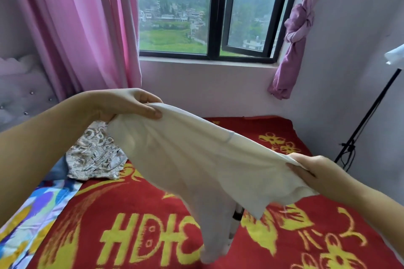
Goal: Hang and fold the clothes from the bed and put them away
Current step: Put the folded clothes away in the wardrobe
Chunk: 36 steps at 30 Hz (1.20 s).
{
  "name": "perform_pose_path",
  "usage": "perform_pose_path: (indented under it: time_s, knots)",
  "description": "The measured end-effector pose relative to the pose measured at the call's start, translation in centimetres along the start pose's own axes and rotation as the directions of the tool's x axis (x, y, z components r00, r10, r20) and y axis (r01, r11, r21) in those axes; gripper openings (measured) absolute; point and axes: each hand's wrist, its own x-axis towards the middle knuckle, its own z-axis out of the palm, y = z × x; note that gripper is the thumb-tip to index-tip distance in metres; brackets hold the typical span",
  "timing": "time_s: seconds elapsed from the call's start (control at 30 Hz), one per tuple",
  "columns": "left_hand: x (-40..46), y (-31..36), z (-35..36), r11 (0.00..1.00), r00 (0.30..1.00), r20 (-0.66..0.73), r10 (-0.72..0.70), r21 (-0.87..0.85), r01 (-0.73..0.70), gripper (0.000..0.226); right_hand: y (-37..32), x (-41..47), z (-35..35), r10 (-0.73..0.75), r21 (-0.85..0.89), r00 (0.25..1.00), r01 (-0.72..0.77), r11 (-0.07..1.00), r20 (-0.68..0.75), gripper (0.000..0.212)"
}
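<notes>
Thin matt white cloth garment (196,159), fuzzy red blanket (153,214), glossy patterned satin fabric (94,155), pink cloth curtains (87,28)

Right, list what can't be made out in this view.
- Dark object on the bed: mostly hidden behind the white garment; identity unclear.
- Blue cloth: covered by the left arm and the patterned garment.
- White item: cut off by the right edge.
</notes>
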Motion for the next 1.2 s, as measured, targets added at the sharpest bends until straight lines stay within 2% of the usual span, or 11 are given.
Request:
perform_pose_path:
  time_s: [0.17,0.27,0.33,0.43,0.53,0.67,0.8,0.93,1.0,1.1,1.2]
  knots:
    - [2.0,0.4,-2.8,0.987,0.987,0.062,-0.146,0.078,0.142,0.039,2.7,4.0,-2.9,0.120,0.094,0.981,-0.135,0.986,0.151,0.018]
    - [6.7,-0.3,-2.4,0.918,0.955,-0.158,-0.250,0.276,0.286,0.019,4.7,8.7,-1.1,0.263,-0.029,0.959,-0.261,0.965,0.104,0.025]
    - [10.5,-0.7,-2.1,0.831,0.899,-0.424,-0.113,0.455,0.319,0.010,5.1,12.2,0.7,0.332,-0.105,0.941,-0.326,0.940,0.057,0.024]
    - [13.7,0.1,-2.5,0.784,0.717,-0.674,0.177,0.537,0.311,0.014,5.0,16.5,1.3,0.387,-0.070,0.911,-0.400,0.914,-0.144,0.021]
    - [13.2,2.3,-3.9,0.814,0.544,-0.739,0.398,0.558,0.163,0.022,4.6,19.1,-0.6,0.352,-0.005,0.851,-0.384,0.923,-0.390,0.020]
    - [9.9,5.1,-3.9,0.719,0.370,-0.664,0.650,0.695,-0.018,0.019,4.5,19.4,-3.0,0.247,0.057,0.787,-0.261,0.964,-0.565,0.026]
    - [7.0,2.4,0.6,0.673,0.477,-0.538,0.695,0.720,-0.168,0.018,6.1,16.8,-1.5,0.214,0.023,0.853,-0.231,0.973,-0.476,0.026]
    - [6.1,-7.9,9.5,0.537,0.723,-0.204,0.660,0.801,-0.264,0.033,9.5,13.4,5.5,0.233,-0.002,0.952,-0.238,0.971,-0.200,0.029]
    - [6.1,-15.5,15.1,0.471,0.844,-0.056,0.534,0.848,-0.242,0.024,10.8,11.7,11.4,0.283,0.032,0.954,-0.281,0.959,-0.095,0.040]
    - [4.8,-27.1,25.0,0.546,0.981,0.051,0.189,0.824,-0.148,0.047,13.2,6.9,21.9,0.413,0.032,0.907,-0.416,0.909,0.080,0.054]
    - [4.8,-35.3,32.3,0.605,0.991,0.100,-0.089,0.796,-0.025,0.059,16.5,2.0,30.1,0.516,-0.013,0.810,-0.535,0.845,0.279,0.060]
